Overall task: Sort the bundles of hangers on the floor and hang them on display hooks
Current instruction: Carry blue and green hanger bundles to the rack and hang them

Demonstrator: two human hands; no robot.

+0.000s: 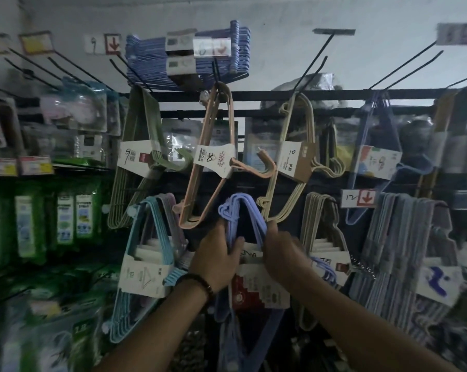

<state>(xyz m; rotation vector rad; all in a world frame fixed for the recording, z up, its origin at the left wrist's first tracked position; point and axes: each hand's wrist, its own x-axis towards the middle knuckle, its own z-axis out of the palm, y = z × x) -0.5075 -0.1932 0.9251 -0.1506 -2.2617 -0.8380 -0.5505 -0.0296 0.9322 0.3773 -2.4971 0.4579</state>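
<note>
Gripping the lilac hanger bundle (pixel 240 206), left hand (pixel 216 260) and right hand (pixel 279 253) both curled round it. I'd keep it level, then hook its top corner on.

We find narrow gap at centre of black metal rack (pixel 254 95), hemmed by peach plastic hanger bundle (pixel 213 159) upper left, cream plastic hanger bundle (pixel 294 159) upper right, light-blue bundle (pixel 143 275) left, beige bundle (pixel 318 224) right. Bare black wire hooks (pixel 311 73) top right: open reach.

Lilac hanger bundle (pixel 243 210) — card-banded, upright — among hung bundles.
</note>
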